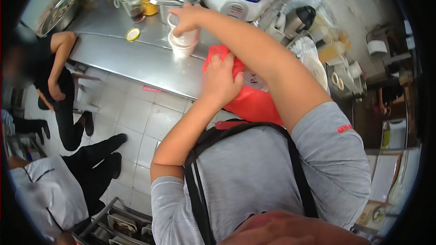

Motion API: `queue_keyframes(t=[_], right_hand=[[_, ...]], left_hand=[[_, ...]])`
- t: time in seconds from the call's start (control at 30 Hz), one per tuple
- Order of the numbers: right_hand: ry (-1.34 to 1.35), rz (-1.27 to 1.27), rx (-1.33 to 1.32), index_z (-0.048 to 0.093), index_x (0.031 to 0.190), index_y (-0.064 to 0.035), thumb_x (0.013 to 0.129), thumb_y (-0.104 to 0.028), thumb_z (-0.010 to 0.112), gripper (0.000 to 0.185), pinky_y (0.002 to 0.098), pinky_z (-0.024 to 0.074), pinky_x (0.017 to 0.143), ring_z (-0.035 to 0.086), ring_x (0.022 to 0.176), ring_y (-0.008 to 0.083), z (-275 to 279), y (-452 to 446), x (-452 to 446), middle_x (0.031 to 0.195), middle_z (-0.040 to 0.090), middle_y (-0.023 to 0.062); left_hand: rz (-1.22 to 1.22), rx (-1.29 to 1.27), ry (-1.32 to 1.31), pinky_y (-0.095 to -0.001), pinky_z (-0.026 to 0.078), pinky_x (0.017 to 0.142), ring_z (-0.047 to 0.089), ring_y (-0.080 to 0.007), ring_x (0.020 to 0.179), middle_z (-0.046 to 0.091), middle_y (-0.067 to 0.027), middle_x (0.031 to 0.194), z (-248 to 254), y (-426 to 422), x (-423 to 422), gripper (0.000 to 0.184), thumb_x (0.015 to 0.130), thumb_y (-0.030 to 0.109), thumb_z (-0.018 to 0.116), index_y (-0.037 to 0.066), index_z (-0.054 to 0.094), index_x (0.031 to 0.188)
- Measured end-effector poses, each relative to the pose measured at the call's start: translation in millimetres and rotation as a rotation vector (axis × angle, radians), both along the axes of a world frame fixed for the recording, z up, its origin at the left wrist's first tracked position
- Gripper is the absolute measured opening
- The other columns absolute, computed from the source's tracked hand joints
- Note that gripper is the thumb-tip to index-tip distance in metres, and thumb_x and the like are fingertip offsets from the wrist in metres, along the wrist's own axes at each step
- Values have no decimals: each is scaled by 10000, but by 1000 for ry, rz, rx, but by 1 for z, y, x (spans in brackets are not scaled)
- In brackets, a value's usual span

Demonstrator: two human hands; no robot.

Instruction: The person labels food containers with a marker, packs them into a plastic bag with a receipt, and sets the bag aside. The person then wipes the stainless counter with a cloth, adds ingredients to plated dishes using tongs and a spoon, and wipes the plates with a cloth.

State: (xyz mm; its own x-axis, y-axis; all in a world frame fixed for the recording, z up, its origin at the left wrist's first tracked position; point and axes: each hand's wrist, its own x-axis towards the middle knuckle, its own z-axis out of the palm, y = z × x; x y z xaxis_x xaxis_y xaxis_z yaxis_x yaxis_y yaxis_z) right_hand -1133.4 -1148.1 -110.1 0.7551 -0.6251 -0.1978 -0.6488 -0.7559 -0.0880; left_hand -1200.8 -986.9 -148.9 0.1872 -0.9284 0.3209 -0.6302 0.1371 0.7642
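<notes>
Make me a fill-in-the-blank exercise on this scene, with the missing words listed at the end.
1. The left hand is on a ____ plastic bag.
2. The right hand is at the ____ containers on the metal counter.
3. The small round lid lying on the counter has a ____ rim.
4. The T-shirt of the person at work is ____.

Missing words: red; white; yellow; gray.

The right hand (187, 17) touches white containers (182, 47) on the metal surface (109, 47); nearer and to the right, the left hand (221, 80) touches a red bag (254, 102). A yellow-rimmed lid (132, 34) lies left of the containers. A metal pot (164, 14) and a white cooker (247, 5) stand farther back. At left, a person in dark clothes (68, 88) sits by the surface.
</notes>
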Motion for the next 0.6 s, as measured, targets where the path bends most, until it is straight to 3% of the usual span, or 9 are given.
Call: queue_keyframes(t=[0.07,0.13,0.2,0.27,0.33,0.4,0.47,0.5,0.6], right_hand=[[-67,73,-24,311,1248,-227,481,-369,635,846,402,360,860,373,1051,366,36,3,-6,1180,340,200],[-244,154,117,327,1233,-209,479,-317,640,824,379,365,858,392,1044,337,77,6,-28,1149,368,189],[-248,319,418,336,1220,-178,484,-266,643,802,364,373,842,420,1024,309,116,12,-57,1130,386,182],[-141,447,387,337,1211,-137,499,-244,639,780,352,371,832,430,1015,293,150,35,-99,1121,401,181],[37,532,469,334,1210,-116,513,-238,631,767,357,362,835,422,1016,286,157,48,-134,1139,389,181],[262,529,669,333,1215,-114,519,-262,624,768,363,361,827,406,1032,295,149,58,-157,1165,365,180],[316,387,481,351,1208,-119,515,-286,624,763,373,373,797,401,1010,331,141,71,-178,1160,358,185],[271,349,336,352,1208,-120,512,-294,626,769,377,375,792,399,1002,340,135,75,-184,1150,362,186],[122,250,43,344,1217,-131,508,-319,637,789,408,369,799,391,999,366,114,80,-194,1144,366,183]], left_hand=[[15,86,-50,-397,398,781,459,-379,919,428,-242,1051,12,2,3,470,689,214,557,46,425,1107],[25,164,-101,-400,412,747,486,-362,890,473,-221,1004,18,-1,9,456,697,238,549,58,441,1102],[25,186,-161,-401,414,743,499,-347,882,506,-204,966,28,-14,14,436,694,241,552,67,463,1084],[54,61,-332,-393,422,714,526,-327,844,546,-192,872,18,-30,24,383,686,235,555,66,506,1025],[-7,-183,-53,-374,432,658,557,-321,770,563,-189,778,38,-34,29,265,671,194,563,43,546,888],[-63,-115,-168,-332,428,590,562,-269,645,564,-152,685,55,-42,38,137,674,107,542,7,534,768],[-67,-39,91,-312,405,534,504,-205,548,533,-121,610,83,-47,35,78,666,54,517,1,494,719],[-102,-29,205,-255,389,512,443,-120,527,496,-67,581,91,-48,33,45,674,17,490,-9,491,711],[-156,-39,276,-240,390,504,450,-91,545,491,-44,578,113,-47,23,33,687,21,492,-11,490,695]])
